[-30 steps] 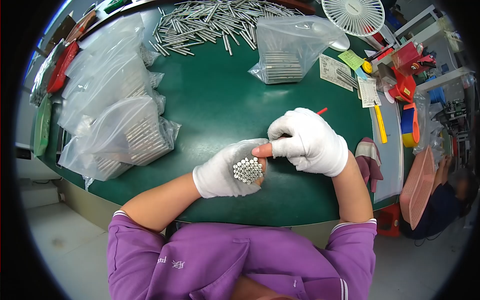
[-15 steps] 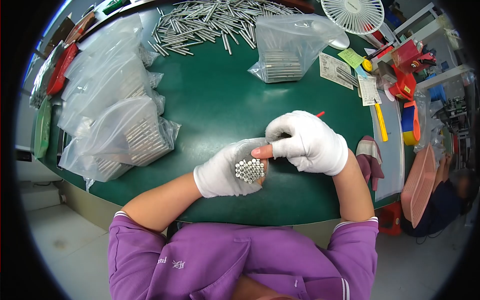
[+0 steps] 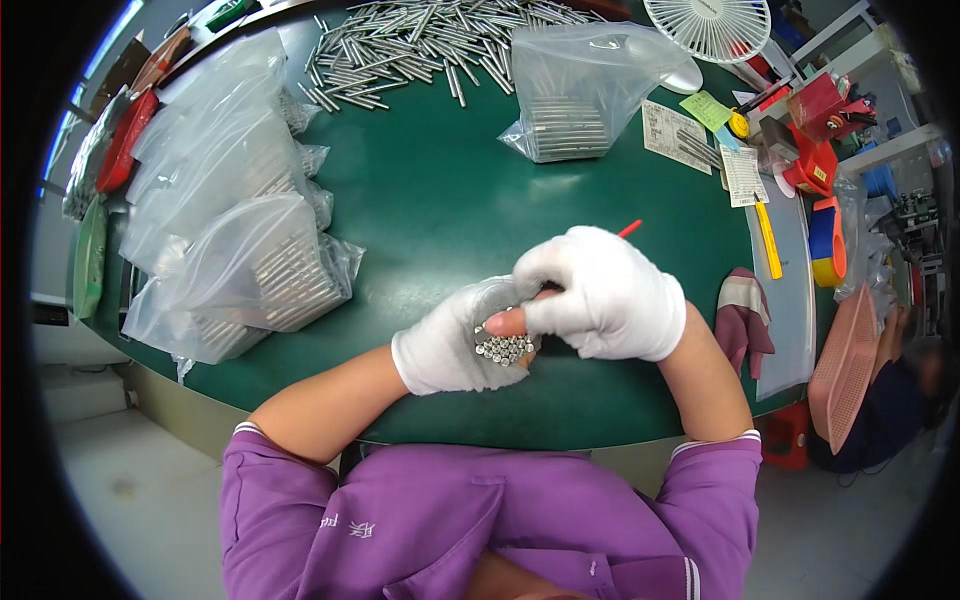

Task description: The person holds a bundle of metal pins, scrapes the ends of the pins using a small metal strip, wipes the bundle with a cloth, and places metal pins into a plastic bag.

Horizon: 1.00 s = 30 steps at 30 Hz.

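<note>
My left hand (image 3: 445, 340), in a white glove, is wrapped around a bundle of metal rods (image 3: 506, 350) whose round ends face up toward me. Over it is my right hand (image 3: 612, 298), also gloved, with its fingers curled and its bare thumb lying across the upper rod ends. From behind the right hand's knuckles sticks out a thin red pen-like stick (image 3: 630, 228); the rest of it is hidden in the hand.
Loose metal rods (image 3: 410, 50) are heaped at the back of the green table (image 3: 430, 190). Clear bags of rods (image 3: 290, 275) line the left side, and another bag (image 3: 565, 125) stands behind my hands. A yellow cutter (image 3: 768, 240) and cloth (image 3: 742, 315) lie to the right.
My right hand has shifted left and slightly down. Its thumb has moved from above the bundle onto the upper rod ends, covering some of them. The left hand keeps its hold.
</note>
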Each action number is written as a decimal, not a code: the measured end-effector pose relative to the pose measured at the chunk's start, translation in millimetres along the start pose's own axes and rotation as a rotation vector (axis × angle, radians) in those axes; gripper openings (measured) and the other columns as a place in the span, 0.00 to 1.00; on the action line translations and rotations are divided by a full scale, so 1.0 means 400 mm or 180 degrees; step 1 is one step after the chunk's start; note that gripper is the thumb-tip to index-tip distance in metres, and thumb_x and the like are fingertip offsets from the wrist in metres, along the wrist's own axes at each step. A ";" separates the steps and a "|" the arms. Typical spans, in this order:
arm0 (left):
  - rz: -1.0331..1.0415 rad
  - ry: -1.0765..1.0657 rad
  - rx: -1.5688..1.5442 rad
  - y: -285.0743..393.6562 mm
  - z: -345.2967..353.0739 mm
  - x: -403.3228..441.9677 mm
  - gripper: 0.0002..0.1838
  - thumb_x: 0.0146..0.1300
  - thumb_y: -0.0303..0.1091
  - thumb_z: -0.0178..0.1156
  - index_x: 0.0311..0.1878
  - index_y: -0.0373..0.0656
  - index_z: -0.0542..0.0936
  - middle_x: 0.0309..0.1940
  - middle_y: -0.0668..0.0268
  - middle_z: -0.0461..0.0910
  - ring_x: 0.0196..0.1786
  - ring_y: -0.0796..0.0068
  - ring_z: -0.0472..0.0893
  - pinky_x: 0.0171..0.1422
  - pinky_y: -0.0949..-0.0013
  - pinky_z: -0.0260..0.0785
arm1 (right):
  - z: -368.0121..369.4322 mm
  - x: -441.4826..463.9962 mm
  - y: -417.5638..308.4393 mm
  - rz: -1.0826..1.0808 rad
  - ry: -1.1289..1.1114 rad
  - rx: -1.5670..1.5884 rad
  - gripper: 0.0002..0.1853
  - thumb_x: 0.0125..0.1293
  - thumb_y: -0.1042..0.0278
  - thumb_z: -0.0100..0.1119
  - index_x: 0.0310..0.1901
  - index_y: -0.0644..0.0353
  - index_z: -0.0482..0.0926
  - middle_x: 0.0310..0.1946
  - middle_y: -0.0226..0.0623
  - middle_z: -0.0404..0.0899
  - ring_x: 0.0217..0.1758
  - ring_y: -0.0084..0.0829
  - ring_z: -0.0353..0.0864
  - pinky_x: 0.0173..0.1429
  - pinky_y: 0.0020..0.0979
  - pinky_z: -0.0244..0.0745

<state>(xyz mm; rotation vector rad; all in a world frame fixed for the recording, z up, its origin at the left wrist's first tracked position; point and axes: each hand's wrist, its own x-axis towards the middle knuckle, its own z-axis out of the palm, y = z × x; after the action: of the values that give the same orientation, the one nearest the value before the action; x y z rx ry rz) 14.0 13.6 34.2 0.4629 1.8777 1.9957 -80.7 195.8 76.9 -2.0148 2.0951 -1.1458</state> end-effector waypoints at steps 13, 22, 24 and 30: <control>-0.0272 0.0050 -0.1033 -0.016 0.005 -0.013 0.28 0.49 0.21 0.67 0.56 0.41 0.72 0.38 0.70 0.76 0.38 0.82 0.76 0.43 0.74 0.72 | -0.027 -0.015 0.009 0.0202 -0.0035 -0.0017 0.30 0.38 0.78 0.57 0.48 0.43 0.84 0.25 0.32 0.71 0.23 0.36 0.72 0.27 0.32 0.66; -0.0143 -0.0105 -0.0791 -0.026 0.000 -0.006 0.28 0.49 0.19 0.66 0.55 0.42 0.72 0.35 0.72 0.76 0.38 0.82 0.77 0.42 0.76 0.73 | 0.002 -0.009 0.002 0.0125 0.0084 0.0089 0.32 0.38 0.80 0.57 0.50 0.42 0.84 0.27 0.32 0.72 0.25 0.35 0.72 0.30 0.34 0.66; 0.0227 0.0020 -0.0290 -0.017 0.004 -0.005 0.26 0.51 0.19 0.66 0.54 0.43 0.72 0.35 0.72 0.76 0.37 0.83 0.77 0.42 0.76 0.74 | 0.011 0.018 -0.023 0.0057 0.0040 -0.0064 0.31 0.38 0.79 0.57 0.48 0.42 0.84 0.26 0.31 0.72 0.24 0.36 0.72 0.29 0.34 0.67; -0.0029 0.0070 -0.0528 -0.011 0.005 -0.006 0.24 0.49 0.21 0.66 0.52 0.42 0.74 0.37 0.70 0.76 0.38 0.81 0.77 0.42 0.74 0.73 | -0.013 -0.012 0.018 0.0048 0.0041 0.0033 0.31 0.38 0.77 0.58 0.49 0.42 0.83 0.27 0.32 0.73 0.24 0.36 0.73 0.27 0.34 0.66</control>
<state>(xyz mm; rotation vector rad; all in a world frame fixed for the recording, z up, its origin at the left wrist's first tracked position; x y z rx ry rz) 17.1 14.5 29.9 0.3868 1.7053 2.1364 -88.5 201.6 74.9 -1.9893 2.1019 -1.1681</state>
